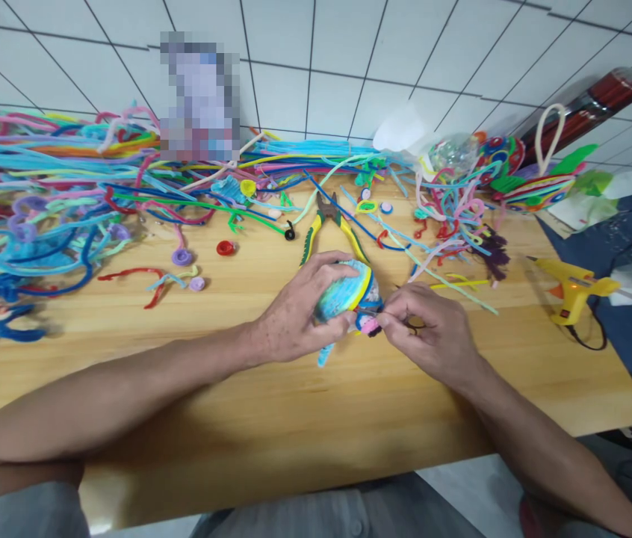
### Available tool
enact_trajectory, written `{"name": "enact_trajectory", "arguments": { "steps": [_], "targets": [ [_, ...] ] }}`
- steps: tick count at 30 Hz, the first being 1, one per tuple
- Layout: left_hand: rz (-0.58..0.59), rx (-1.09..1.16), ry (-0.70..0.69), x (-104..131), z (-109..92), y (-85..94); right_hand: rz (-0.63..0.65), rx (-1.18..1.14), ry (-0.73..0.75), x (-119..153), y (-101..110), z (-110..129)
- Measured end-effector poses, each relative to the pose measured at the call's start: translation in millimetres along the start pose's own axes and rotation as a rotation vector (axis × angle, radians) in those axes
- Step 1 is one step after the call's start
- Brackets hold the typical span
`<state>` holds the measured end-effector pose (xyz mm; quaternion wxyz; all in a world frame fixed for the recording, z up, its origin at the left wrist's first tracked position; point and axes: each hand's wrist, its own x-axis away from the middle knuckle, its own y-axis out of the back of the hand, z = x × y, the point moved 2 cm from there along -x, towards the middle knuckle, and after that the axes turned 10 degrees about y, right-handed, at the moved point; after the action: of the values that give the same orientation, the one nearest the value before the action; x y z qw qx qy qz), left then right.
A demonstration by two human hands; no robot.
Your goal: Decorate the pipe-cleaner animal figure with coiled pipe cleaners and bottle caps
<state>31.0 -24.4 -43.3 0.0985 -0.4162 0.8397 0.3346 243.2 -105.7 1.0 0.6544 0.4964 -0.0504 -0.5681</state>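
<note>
Mid-frame, the left hand [293, 310] clasps the fuzzy blue craft piece [338, 295] above the worktop [226, 433]; squeezed harder, it might dent. The right hand's [433, 329] pinched grip meets its edge, where tugging could loosen the trim.

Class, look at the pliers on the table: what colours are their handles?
The handles of the pliers are yellow and green, best seen in the head view.

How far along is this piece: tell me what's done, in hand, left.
Done, by its look: the blue piece wears a yellow band. In hand: the left hand holds it; the right hand pinches beside its pink part. Left: hard to tell, though coils and stems lie loose and the glue gun is unheld.
</note>
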Motion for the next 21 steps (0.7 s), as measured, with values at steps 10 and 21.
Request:
{"name": "enact_trajectory", "arguments": {
  "steps": [10,21],
  "targets": [
    [-0.008,-0.004,-0.008,0.6,3.0,-1.7,0.006,-0.017,-0.020,2.3,0.9,-1.3],
    [-0.004,-0.007,0.000,-0.4,0.4,0.4,0.001,-0.033,-0.031,1.2,-1.2,-1.8]
  ]
}}
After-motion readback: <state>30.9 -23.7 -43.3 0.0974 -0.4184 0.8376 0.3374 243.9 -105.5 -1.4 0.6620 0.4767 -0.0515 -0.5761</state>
